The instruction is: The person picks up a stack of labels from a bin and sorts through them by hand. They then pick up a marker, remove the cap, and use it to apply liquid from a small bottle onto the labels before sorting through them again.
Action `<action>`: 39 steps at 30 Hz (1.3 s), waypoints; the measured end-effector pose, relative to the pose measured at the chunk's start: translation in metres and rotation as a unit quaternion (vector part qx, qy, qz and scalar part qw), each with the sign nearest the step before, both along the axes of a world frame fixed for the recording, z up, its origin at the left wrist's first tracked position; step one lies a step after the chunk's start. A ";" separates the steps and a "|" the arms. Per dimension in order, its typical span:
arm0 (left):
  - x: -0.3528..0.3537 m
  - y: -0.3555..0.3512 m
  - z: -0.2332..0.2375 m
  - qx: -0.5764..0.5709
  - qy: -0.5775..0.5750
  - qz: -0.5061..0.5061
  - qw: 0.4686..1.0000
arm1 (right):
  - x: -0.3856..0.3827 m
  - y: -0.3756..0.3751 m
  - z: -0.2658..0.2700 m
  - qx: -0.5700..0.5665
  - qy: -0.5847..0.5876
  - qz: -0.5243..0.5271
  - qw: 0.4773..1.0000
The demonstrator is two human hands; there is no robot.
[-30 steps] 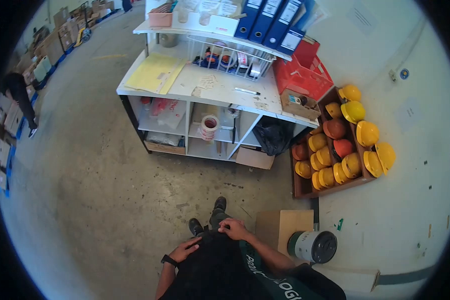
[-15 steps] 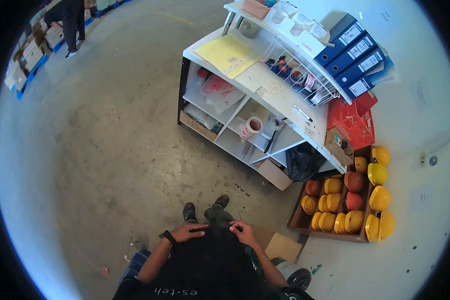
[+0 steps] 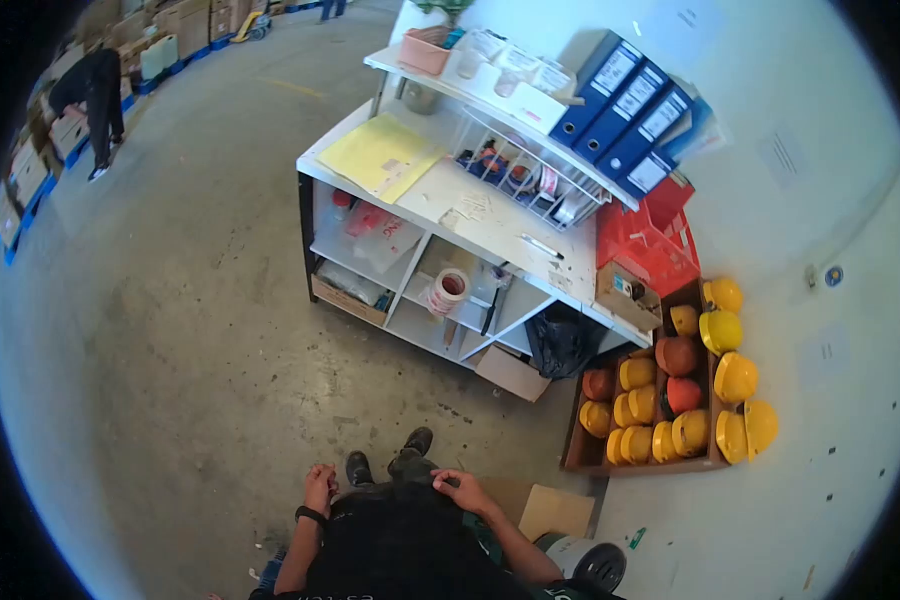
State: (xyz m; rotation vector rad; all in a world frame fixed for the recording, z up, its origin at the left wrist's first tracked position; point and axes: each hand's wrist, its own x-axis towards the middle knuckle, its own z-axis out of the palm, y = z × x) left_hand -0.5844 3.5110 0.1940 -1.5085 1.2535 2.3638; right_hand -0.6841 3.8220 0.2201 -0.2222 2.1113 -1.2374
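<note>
My left hand (image 3: pixel 320 488), with a dark band on its wrist, is raised at the left side of my black shirt (image 3: pixel 395 545). Its fingers are loosely bent and I see nothing in them. My right hand (image 3: pixel 460 490) rests by the shirt's front edge, over my dark trousers (image 3: pixel 410 466). Thumb and forefinger are slightly apart there, and no object shows between them. My dark shoes (image 3: pixel 419 440) stand on the concrete floor just ahead.
Ahead stands a white shelf desk (image 3: pixel 490 225) with a yellow sheet (image 3: pixel 375 155), blue binders (image 3: pixel 610 85) and a tape roll (image 3: pixel 448 288). Yellow and red helmets (image 3: pixel 690 432) fill a brown rack to the right. A person (image 3: pixel 95 95) bends over boxes at far left.
My left hand has left the shirt front and swung outward to the left, its fingers now bent. My right hand has shifted slightly left. The view has turned, and the desk sits further left.
</note>
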 end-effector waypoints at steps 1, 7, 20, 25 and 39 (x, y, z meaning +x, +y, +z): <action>0.000 -0.003 -0.004 -0.005 -0.005 -0.011 1.000 | -0.001 0.000 0.004 -0.024 -0.009 -0.011 1.000; 0.012 -0.012 -0.071 -0.074 0.092 -0.058 0.991 | 0.008 0.001 0.009 -0.003 -0.018 -0.019 1.000; -0.021 -0.008 -0.030 -0.034 0.000 -0.058 0.998 | -0.004 0.012 -0.003 0.060 -0.020 -0.016 0.998; -0.022 -0.008 -0.028 -0.064 -0.035 -0.050 0.996 | 0.003 0.025 -0.011 0.090 0.009 -0.107 0.990; -0.023 -0.040 -0.065 -0.151 0.002 -0.227 0.962 | 0.087 0.147 -0.229 0.210 -0.210 -0.237 0.925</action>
